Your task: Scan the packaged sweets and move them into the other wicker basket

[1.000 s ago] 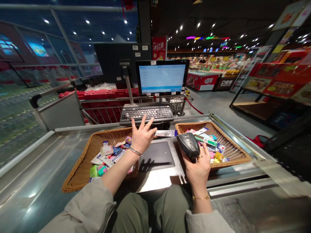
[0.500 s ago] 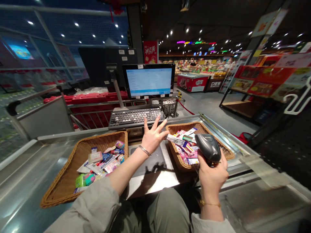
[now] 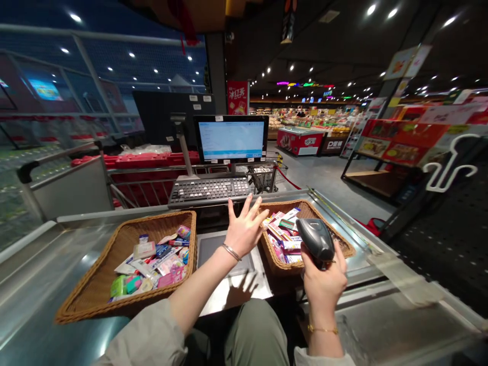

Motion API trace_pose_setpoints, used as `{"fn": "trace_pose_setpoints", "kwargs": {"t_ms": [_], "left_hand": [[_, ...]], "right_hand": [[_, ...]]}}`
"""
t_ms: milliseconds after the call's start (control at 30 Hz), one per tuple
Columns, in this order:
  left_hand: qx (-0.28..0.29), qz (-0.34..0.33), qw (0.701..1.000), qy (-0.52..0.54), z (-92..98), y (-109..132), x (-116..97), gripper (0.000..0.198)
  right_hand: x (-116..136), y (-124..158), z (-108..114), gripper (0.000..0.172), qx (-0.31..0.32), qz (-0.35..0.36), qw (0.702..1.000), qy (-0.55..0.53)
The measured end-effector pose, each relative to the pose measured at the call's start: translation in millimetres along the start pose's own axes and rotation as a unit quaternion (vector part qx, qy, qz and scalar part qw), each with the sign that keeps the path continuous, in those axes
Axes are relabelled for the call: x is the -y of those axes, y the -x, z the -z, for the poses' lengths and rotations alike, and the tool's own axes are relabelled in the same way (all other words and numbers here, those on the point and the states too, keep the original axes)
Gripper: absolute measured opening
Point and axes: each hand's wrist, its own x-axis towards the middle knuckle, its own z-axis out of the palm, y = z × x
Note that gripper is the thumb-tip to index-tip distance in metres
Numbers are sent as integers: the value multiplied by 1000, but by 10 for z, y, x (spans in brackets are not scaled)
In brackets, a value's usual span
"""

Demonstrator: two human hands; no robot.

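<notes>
My left hand, fingers spread and a bracelet at its wrist, hovers beside the left rim of the right wicker basket. I see nothing held in it. My right hand is wrapped round the handle of a black barcode scanner, whose head covers part of that basket. Small packets and slim boxes fill the right basket. To the left, another wicker basket holds a pile of small packaged goods. A grey scanner plate is set in the counter between the baskets.
Beyond the baskets are a black keyboard and a lit monitor on a stand. The metal counter runs along both sides. A white hook hangs at the right. Behind stand a shopping cart and store shelves.
The view has tilted upward, so the counter appears lower. My left hand has shifted slightly right and back from the keyboard. The right hand keeps the scanner over the right basket.
</notes>
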Motion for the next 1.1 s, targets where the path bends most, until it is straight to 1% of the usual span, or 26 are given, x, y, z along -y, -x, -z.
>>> {"fn": "trace_pose_setpoints", "kwargs": {"t_ms": [33,133,200,267,400,500,600,800,967,1100], "left_hand": [[0,15,1000,0,39,79,17,44],[1,50,999,2,140,319,42,43],[2,67,998,6,194,466,47,43],[1,80,997,10,239,589,53,42],[1,96,995,9,312,754,93,41],[-7,100,995,3,353,848,177,37],[-16,102,995,-4,376,949,317,34],[-13,128,991,-23,409,1180,670,33],[16,152,987,-48,484,1474,1022,33],[52,189,979,-59,509,1753,1347,34]], "right_hand": [[-8,13,4,56,14,16,1000,-5],[-12,69,23,48,29,52,998,-22],[7,122,46,48,39,60,997,-22],[36,182,76,45,62,87,994,-28],[76,289,127,49,104,106,988,-28],[86,339,129,52,126,109,986,-28],[106,377,100,49,130,109,985,-40],[150,469,9,46,155,116,980,-54],[162,506,-70,41,181,132,973,-48],[215,514,-121,44,209,181,960,-46]]}}
